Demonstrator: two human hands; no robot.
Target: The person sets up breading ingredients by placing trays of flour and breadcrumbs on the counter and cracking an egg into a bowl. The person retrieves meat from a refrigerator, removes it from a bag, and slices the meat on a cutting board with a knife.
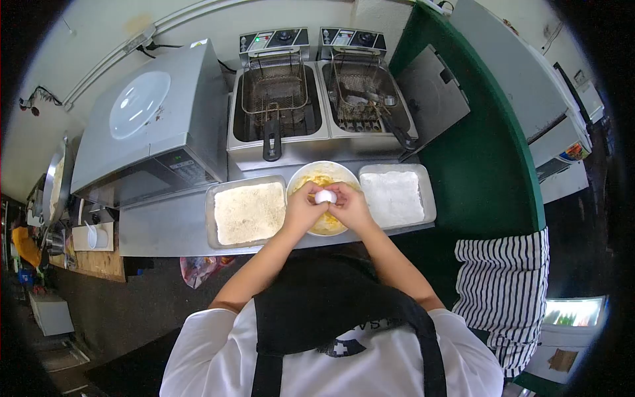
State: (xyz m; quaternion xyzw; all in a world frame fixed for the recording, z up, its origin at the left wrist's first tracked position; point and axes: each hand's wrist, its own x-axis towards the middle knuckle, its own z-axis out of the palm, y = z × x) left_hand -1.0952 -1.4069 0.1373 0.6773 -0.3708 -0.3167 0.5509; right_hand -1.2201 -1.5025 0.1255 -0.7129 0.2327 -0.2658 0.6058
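A white egg (325,196) is between the fingers of both my hands, above a round white bowl (338,171). My left hand (304,208) grips it from the left and my right hand (350,206) from the right, fingertips close together. Whether the shell is cracked I cannot tell. Below, yellow egg mixture (327,225) covers the bowl's bottom and smears its wall. On the bowl's left stands a metal tray of pale tan crumbs (249,213). Another metal tray, filled with white powder (393,198), is on its right.
Behind the bowl stand two fryers (278,145) with wire baskets; one black basket handle (272,140) points toward me. Tongs lie in the right basket. A microwave (155,126) with a white plate on top is at the left. A green partition (483,159) borders the right side.
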